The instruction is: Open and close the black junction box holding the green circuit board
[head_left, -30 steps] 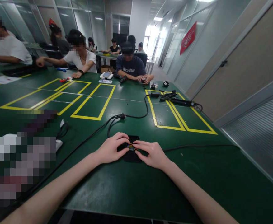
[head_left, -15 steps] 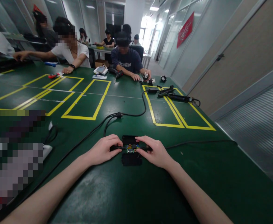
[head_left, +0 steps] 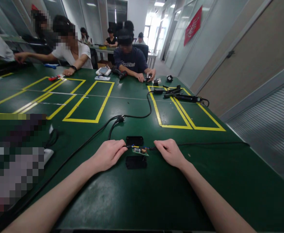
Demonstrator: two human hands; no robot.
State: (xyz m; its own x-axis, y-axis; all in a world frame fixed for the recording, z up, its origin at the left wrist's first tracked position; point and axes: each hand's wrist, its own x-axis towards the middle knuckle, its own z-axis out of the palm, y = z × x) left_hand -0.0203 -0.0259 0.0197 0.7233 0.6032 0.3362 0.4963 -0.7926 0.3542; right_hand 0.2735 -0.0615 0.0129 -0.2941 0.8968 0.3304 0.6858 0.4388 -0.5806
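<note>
A small green circuit board (head_left: 140,151) with wires at both ends is stretched between my hands, tilted above the table. My left hand (head_left: 111,154) is closed on the black cable at the board's left end. On the other side, my right hand (head_left: 170,152) pinches the black cable (head_left: 152,148) that leaves the board's right end. One black plastic case half (head_left: 134,140) lies just behind the board. The other case half (head_left: 136,162) lies in front of it, its hollow side facing up.
Black cables (head_left: 90,139) and a plug (head_left: 120,118) cross the green table (head_left: 103,200). Dark tools (head_left: 185,98) lie within yellow tape at the back right. A co-worker (head_left: 132,60) handles small parts across the table; a drill (head_left: 122,74) lies nearby.
The board has come up off the case half and tilted, and both case halves now show more fully. My right hand has shifted right, from the board onto its cable.
</note>
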